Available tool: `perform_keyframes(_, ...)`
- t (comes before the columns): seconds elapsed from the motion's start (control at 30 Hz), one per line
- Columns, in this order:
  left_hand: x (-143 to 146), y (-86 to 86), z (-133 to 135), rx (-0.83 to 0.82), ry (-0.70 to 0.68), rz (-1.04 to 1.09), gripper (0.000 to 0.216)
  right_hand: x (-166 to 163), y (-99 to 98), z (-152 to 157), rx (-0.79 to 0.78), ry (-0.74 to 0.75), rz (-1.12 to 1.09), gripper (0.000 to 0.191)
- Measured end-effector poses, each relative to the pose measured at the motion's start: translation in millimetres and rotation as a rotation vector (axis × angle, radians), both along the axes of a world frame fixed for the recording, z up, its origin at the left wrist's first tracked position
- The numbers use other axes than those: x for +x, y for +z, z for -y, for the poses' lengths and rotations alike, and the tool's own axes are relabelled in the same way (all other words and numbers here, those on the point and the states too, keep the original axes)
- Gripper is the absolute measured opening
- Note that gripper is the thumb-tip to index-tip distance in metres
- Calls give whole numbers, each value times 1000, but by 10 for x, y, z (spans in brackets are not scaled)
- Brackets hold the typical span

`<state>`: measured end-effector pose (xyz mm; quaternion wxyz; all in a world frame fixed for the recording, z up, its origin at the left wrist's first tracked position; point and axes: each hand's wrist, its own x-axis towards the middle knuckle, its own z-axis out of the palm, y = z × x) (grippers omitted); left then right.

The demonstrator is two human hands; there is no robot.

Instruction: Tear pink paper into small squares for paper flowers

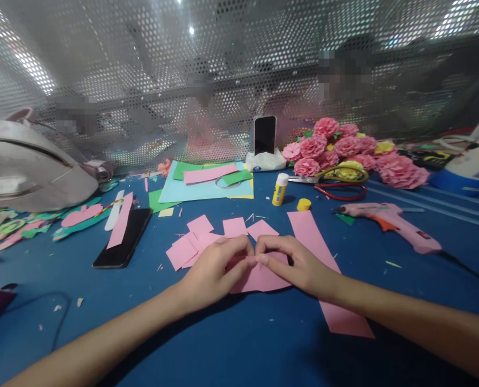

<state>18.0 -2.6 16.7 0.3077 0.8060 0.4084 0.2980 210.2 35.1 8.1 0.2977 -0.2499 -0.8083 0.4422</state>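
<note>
My left hand (215,269) and my right hand (291,263) meet at the middle of the blue table (239,344). Both are closed, fingertips pressed together on a pink paper piece (259,279) that lies flat under them. Several small pink paper squares (199,239) lie just beyond and left of my left hand. A long pink paper strip (320,252) runs from the far side down under my right forearm.
A black phone (122,239) with a pink strip on it lies at left. A glue stick (280,189) and yellow cap (303,204), red scissors (340,188), a pink glue gun (392,223), paper flowers (344,148), coloured sheets (207,183) and a propped phone (265,134) stand behind.
</note>
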Motion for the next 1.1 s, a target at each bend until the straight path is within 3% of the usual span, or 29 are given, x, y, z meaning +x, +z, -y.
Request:
perform_keyframes(0.8, -46, -75, -16, 289, -32, -105, 13, -33, -2, 23, -25, -27, -19, 15)
perform_keyframes(0.9, -34, -59, -20, 219, -17, -49, 13, -26, -4, 28, -43, -32, -14, 17)
perform_keyframes(1.1, -49, -87, -147, -163, 114, 280, 14, -20, -27, 4, -73, -173, -25, 14)
